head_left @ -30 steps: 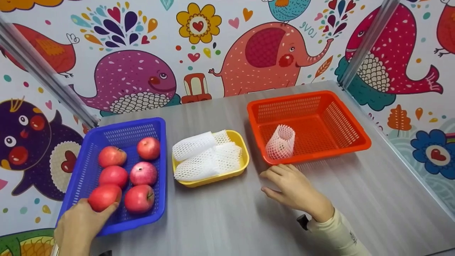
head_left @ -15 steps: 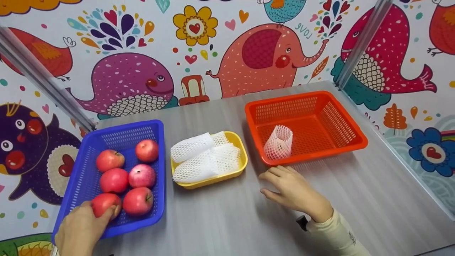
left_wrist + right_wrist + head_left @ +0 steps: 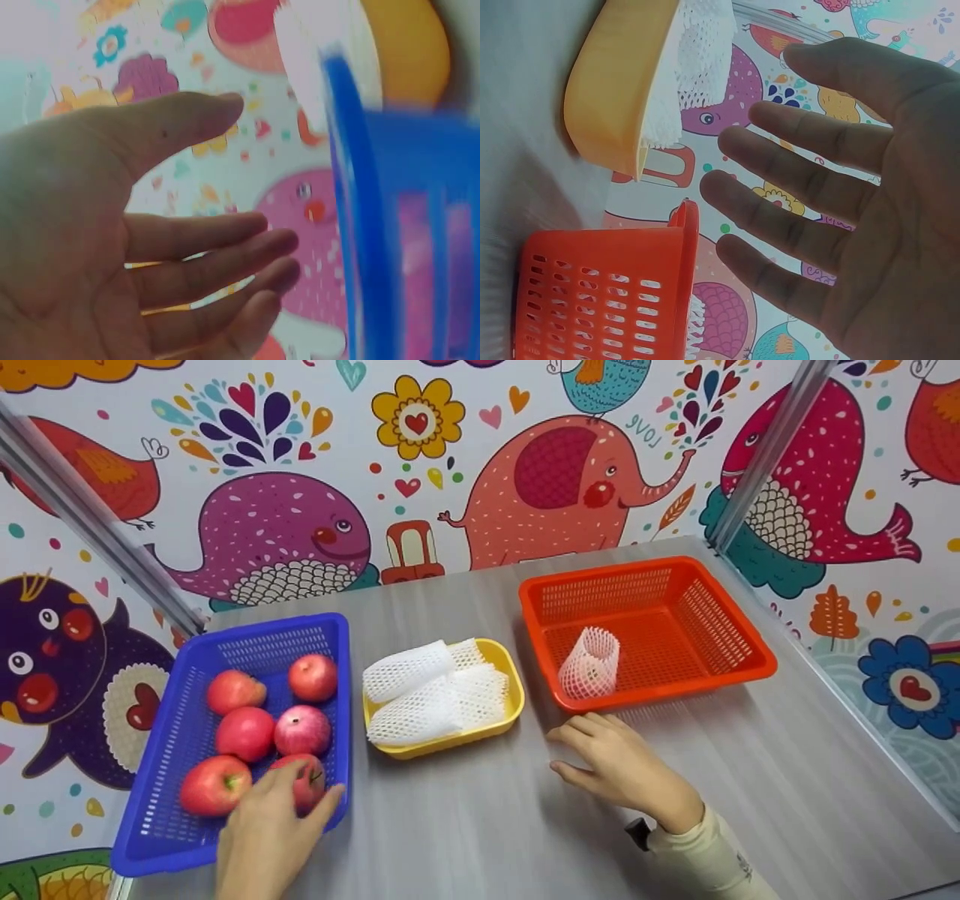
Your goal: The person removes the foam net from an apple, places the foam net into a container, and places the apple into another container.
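My left hand hovers over the front right corner of the blue basket, thumb and fingers spread around a red apple that they partly hide. In the left wrist view the palm holds nothing. To its left lies another red apple, stem end showing. Several more apples fill the rest of that basket. My right hand, fingers relaxed and holding nothing, is just in front of the orange-red basket. Inside that basket, a pinkish foam net sleeve stands at the left with something round in it.
Between the baskets sits a small yellow tray with several white foam net sleeves. A patterned wall closes off the back and sides of the grey table.
The left hand gripped the front left apple, shifted it slightly, and let it go. It then moved right to the apple beside it. The right hand stays where it was.
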Demonstrator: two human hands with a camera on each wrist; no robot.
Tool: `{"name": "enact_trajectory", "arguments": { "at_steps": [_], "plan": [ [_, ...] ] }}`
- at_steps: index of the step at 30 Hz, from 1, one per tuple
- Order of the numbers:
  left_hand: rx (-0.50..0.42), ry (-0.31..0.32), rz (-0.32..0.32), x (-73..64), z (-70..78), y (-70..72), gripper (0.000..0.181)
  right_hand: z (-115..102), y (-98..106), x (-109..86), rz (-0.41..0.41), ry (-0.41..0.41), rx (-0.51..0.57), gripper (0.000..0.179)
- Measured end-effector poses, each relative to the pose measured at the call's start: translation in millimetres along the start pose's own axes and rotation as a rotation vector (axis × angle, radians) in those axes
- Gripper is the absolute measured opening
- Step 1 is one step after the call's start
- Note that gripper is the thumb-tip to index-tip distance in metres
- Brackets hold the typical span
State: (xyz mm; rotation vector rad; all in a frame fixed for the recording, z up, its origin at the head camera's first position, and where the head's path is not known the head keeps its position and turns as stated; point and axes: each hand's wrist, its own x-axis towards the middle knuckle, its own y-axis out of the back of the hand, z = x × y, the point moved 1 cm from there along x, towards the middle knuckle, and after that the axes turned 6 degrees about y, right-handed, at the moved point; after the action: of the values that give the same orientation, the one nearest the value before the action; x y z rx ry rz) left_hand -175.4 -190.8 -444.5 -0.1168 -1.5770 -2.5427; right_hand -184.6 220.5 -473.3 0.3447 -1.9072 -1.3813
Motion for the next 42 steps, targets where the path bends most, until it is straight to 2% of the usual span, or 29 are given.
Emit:
{"name": "enact_trajectory", "arguments": {
  "at_steps": [3,6,14,16,20,24,29,33,38,42],
  "plan": [
    [-0.026,-0.091,0.035,-6.5,13.4,-11.0,0.051,-1,0,0.0,-0.012,-0.006,0.000,0.030],
    [-0.032,-0.132,0.009,-12.2,23.2,-20.0,0.053,-2,-1,-0.4,-0.026,-0.014,0.002,0.030],
    [-0.019,-0.129,-0.141,-19.7,35.5,-35.7,0.055,-2,-2,-1.0,-0.030,-0.018,0.005,0.030],
    [-0.023,-0.127,-0.149,-20.5,35.4,-37.4,0.055,-2,-2,-0.9,-0.030,-0.016,0.004,0.030],
    [-0.043,-0.149,-0.128,-21.7,34.4,-39.4,0.053,0,1,2.1,-0.019,0.009,-0.012,0.030],
    [-0.042,-0.149,-0.136,-21.8,35.0,-39.4,0.053,7,16,12.4,-0.028,0.034,-0.063,0.030],
    [-0.022,-0.102,-0.191,-20.7,36.2,-37.3,0.055,25,43,38.5,-0.108,0.008,-0.133,0.034],
    [-0.017,-0.094,-0.198,-20.6,35.3,-36.9,0.056,51,51,63.4,-0.204,-0.058,-0.136,0.040],
    [-0.025,-0.114,-0.179,-22.3,34.3,-37.9,0.054,84,33,85.6,-0.324,-0.119,-0.100,0.040],
    [-0.037,-0.102,-0.206,-24.0,33.9,-38.2,0.055,102,14,85.3,-0.436,-0.147,-0.091,0.041]
  ]
}}
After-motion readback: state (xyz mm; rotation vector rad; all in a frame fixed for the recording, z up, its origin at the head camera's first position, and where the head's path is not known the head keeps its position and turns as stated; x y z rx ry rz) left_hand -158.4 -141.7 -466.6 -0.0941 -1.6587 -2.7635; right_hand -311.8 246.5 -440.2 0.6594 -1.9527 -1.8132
